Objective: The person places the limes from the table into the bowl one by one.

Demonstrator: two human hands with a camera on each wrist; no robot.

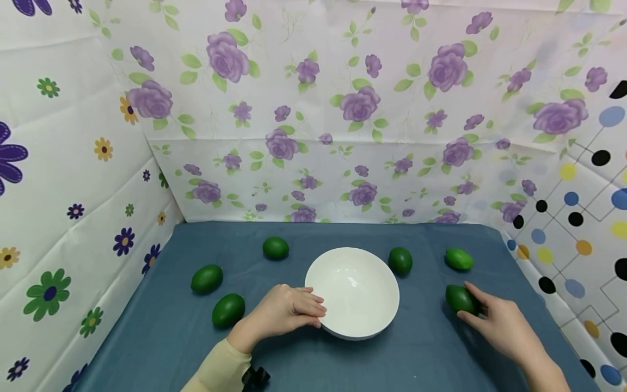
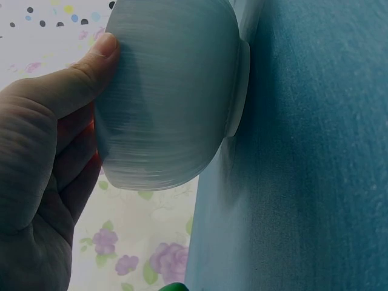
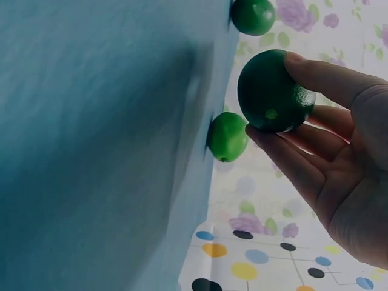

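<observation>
A white bowl (image 1: pixel 362 294) stands upright on the blue cloth. My left hand (image 1: pixel 286 310) grips its left rim, fingers over the edge and thumb (image 2: pixel 91 70) against the outer wall. Off to the right, my right hand (image 1: pixel 509 326) holds a dark green avocado (image 3: pixel 270 91) between thumb and fingertips, raised off the cloth. Behind that hand lies a lighter green lime (image 1: pixel 459 259). Another avocado (image 1: pixel 400 261) rests just right of the bowl.
Left of the bowl lie more avocados: one at the back (image 1: pixel 276 248), one at the far left (image 1: pixel 207 279) and one beside my left wrist (image 1: pixel 228 311). A flowered sheet (image 1: pixel 323 163) hangs behind the blue cloth (image 1: pixel 392 365), with patterned sheets at both sides.
</observation>
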